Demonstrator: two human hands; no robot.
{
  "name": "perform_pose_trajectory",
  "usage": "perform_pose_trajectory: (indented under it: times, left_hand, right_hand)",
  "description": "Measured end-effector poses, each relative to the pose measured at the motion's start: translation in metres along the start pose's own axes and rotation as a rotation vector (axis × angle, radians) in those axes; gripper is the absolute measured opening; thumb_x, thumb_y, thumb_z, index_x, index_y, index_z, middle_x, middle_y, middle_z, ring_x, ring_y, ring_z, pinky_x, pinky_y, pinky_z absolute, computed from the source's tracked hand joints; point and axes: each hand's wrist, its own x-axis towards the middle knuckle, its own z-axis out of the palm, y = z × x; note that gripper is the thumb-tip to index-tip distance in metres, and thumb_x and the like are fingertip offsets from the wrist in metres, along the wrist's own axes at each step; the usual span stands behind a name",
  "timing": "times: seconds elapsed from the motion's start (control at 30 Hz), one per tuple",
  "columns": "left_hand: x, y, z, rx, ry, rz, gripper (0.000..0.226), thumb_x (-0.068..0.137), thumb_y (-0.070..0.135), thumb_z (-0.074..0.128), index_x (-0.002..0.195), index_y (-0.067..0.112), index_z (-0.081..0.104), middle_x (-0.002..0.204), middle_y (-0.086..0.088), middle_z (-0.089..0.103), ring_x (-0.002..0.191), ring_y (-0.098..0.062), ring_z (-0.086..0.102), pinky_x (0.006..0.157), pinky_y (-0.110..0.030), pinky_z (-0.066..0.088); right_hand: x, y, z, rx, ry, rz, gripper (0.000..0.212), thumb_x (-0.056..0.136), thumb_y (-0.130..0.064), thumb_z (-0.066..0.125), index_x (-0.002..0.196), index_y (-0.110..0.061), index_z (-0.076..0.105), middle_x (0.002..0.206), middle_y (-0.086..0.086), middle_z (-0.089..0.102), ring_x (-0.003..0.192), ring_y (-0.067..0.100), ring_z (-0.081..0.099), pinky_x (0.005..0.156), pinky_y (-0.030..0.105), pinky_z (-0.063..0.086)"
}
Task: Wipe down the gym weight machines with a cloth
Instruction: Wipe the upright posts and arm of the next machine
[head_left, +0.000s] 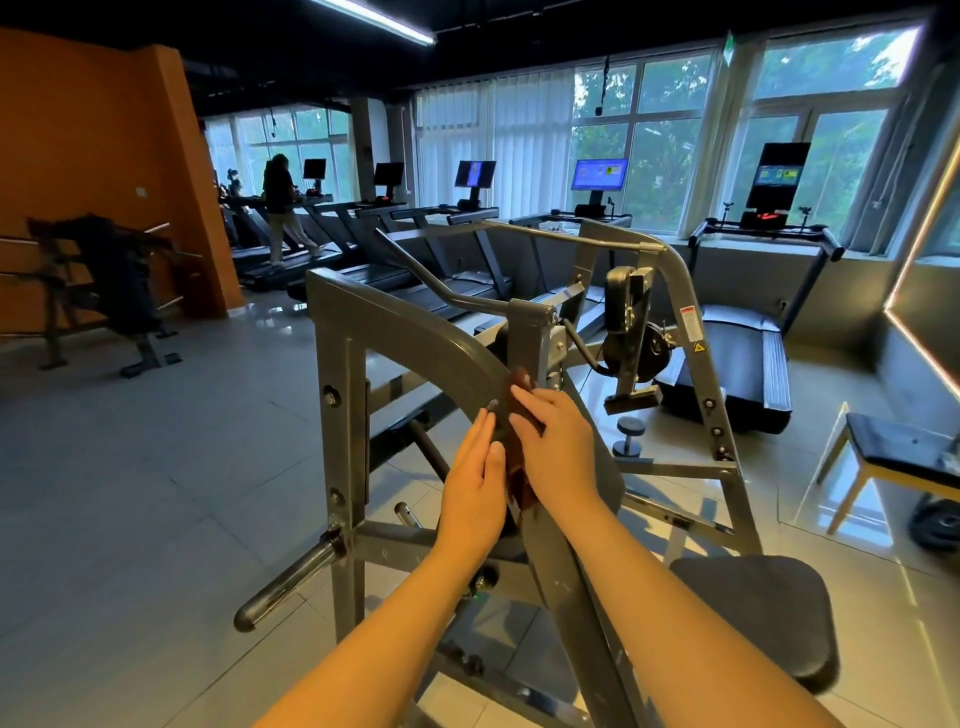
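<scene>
A grey steel weight machine (400, 332) fills the middle of the head view, with a curved frame bar running down toward me. A dark brown cloth (519, 473) lies along that bar between my hands. My right hand (558, 447) presses flat on the cloth with straight fingers. My left hand (475, 488) lies flat against the bar's left side, fingers straight, touching the cloth's edge. Most of the cloth is hidden under my right hand.
The machine's black seat pad (763, 613) is at lower right. A weight peg (291, 577) sticks out at lower left. Treadmills (737, 358) line the windows behind. A bench (893, 457) stands at right, another machine (114, 291) at left. A person (280, 208) walks on a far treadmill.
</scene>
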Motion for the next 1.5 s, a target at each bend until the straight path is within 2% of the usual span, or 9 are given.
perform_pose_trajectory:
  times: [0.27, 0.43, 0.57, 0.7, 0.87, 0.97, 1.17, 1.37, 1.5]
  left_hand:
    - [-0.011, 0.002, 0.004, 0.001, -0.005, 0.005, 0.044, 0.108, 0.031, 0.037, 0.152, 0.028, 0.036, 0.158, 0.01, 0.032, 0.136, 0.012, 0.032, 0.102, 0.003, 0.025]
    - [-0.018, 0.017, 0.003, -0.167, -0.052, -0.003, 0.04, 0.104, 0.04, 0.04, 0.14, 0.055, 0.035, 0.137, 0.037, 0.04, 0.129, 0.016, 0.041, 0.108, -0.018, 0.041]
    - [-0.006, 0.02, -0.011, -0.188, 0.07, 0.018, 0.047, 0.105, 0.027, 0.049, 0.146, 0.047, 0.035, 0.146, 0.025, 0.037, 0.133, 0.009, 0.039, 0.108, -0.018, 0.039]
    - [0.007, 0.008, -0.026, -0.063, 0.163, 0.049, 0.046, 0.104, 0.015, 0.053, 0.139, 0.043, 0.043, 0.141, 0.015, 0.044, 0.122, 0.015, 0.043, 0.108, -0.02, 0.04]
    - [0.04, -0.001, -0.029, 0.023, 0.229, 0.006, 0.047, 0.106, 0.019, 0.049, 0.152, 0.028, 0.041, 0.153, 0.002, 0.041, 0.139, -0.012, 0.039, 0.117, -0.037, 0.036]
    - [0.038, -0.001, -0.016, 0.026, 0.239, 0.02, 0.045, 0.104, 0.018, 0.053, 0.147, 0.028, 0.048, 0.145, 0.002, 0.043, 0.132, -0.008, 0.041, 0.114, -0.03, 0.037]
    - [0.004, -0.02, 0.003, 0.104, 0.107, 0.17, 0.043, 0.101, 0.011, 0.057, 0.138, 0.033, 0.051, 0.13, 0.013, 0.043, 0.122, -0.002, 0.048, 0.11, -0.015, 0.038]
    - [0.044, -0.001, -0.021, 0.044, 0.244, 0.107, 0.039, 0.101, 0.017, 0.059, 0.139, 0.029, 0.057, 0.128, 0.004, 0.053, 0.118, -0.005, 0.052, 0.105, -0.028, 0.047]
    - [0.024, 0.004, 0.001, 0.031, 0.214, 0.155, 0.039, 0.101, 0.013, 0.059, 0.138, 0.028, 0.057, 0.123, 0.01, 0.051, 0.112, 0.016, 0.046, 0.096, -0.005, 0.04]
  right_hand:
    - [-0.014, 0.01, -0.002, 0.002, 0.033, 0.049, 0.035, 0.1, -0.02, 0.061, 0.135, -0.023, 0.063, 0.113, -0.011, 0.051, 0.103, 0.0, 0.053, 0.09, 0.006, 0.04]
    - [-0.021, -0.003, -0.002, 0.122, 0.0, 0.062, 0.028, 0.103, -0.027, 0.056, 0.13, -0.025, 0.066, 0.113, -0.012, 0.052, 0.098, -0.008, 0.052, 0.081, 0.0, 0.04]
    - [-0.02, -0.023, 0.015, 0.309, -0.124, 0.108, 0.03, 0.107, -0.031, 0.047, 0.13, -0.029, 0.065, 0.117, -0.016, 0.065, 0.105, -0.004, 0.061, 0.085, 0.013, 0.049]
    - [-0.021, -0.015, 0.029, 0.033, -0.085, -0.011, 0.031, 0.106, -0.027, 0.047, 0.13, -0.023, 0.066, 0.123, -0.009, 0.06, 0.115, 0.004, 0.051, 0.099, 0.025, 0.049]
    - [-0.02, -0.002, 0.019, -0.04, 0.037, 0.032, 0.038, 0.105, -0.02, 0.049, 0.143, -0.022, 0.055, 0.146, -0.007, 0.045, 0.136, 0.006, 0.035, 0.109, 0.01, 0.03]
    - [-0.025, 0.007, 0.017, 0.036, 0.006, 0.078, 0.043, 0.106, -0.02, 0.048, 0.149, -0.023, 0.048, 0.152, -0.007, 0.046, 0.14, 0.009, 0.04, 0.118, 0.03, 0.036]
    - [-0.037, 0.017, 0.013, 0.033, 0.017, 0.117, 0.043, 0.107, -0.019, 0.046, 0.149, -0.025, 0.047, 0.153, -0.006, 0.047, 0.141, 0.009, 0.041, 0.116, 0.024, 0.032]
    - [-0.015, -0.002, 0.018, 0.062, -0.006, 0.048, 0.04, 0.107, -0.019, 0.045, 0.145, -0.024, 0.052, 0.153, -0.006, 0.046, 0.143, 0.007, 0.038, 0.117, 0.023, 0.028]
    - [-0.016, -0.001, 0.016, 0.132, 0.025, 0.084, 0.038, 0.107, -0.016, 0.046, 0.143, -0.024, 0.055, 0.149, -0.006, 0.052, 0.138, 0.006, 0.045, 0.117, 0.027, 0.035]
